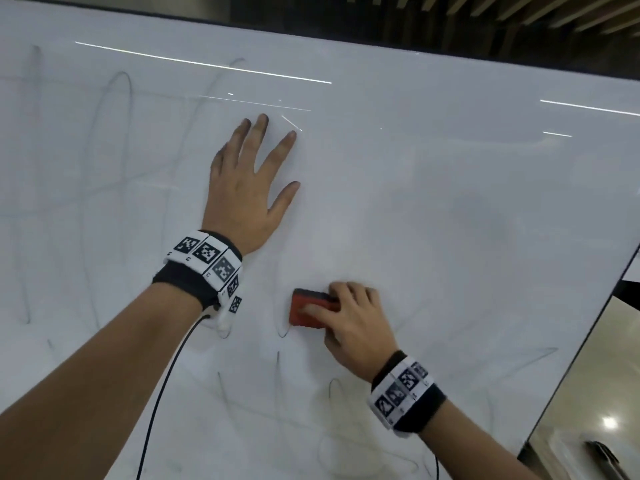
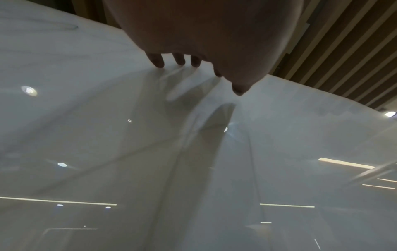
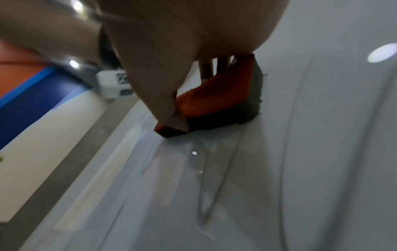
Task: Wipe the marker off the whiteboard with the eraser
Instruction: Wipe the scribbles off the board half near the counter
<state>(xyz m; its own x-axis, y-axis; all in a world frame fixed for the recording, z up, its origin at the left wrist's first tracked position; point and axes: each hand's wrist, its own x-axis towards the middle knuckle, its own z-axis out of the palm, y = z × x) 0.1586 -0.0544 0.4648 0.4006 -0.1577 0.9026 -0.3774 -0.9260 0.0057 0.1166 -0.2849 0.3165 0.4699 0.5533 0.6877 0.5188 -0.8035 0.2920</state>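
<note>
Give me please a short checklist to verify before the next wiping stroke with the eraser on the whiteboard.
1. Right hand grips the red eraser: ok.
2. Eraser's dark felt side lies on the whiteboard: ok.
3. Left hand rests flat on the board, apart from the eraser: ok.
4. Marker lines remain beside and below the eraser: not ok, still to wipe.
5. Faint loops remain at upper left: not ok.
6. Pressure enough to erase: cannot tell.

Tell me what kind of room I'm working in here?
Probably an office or meeting space: a large wall-mounted whiteboard, a slatted wood ceiling, and recessed downlights reflected in the board. The right hand holds a red eraser.
</note>
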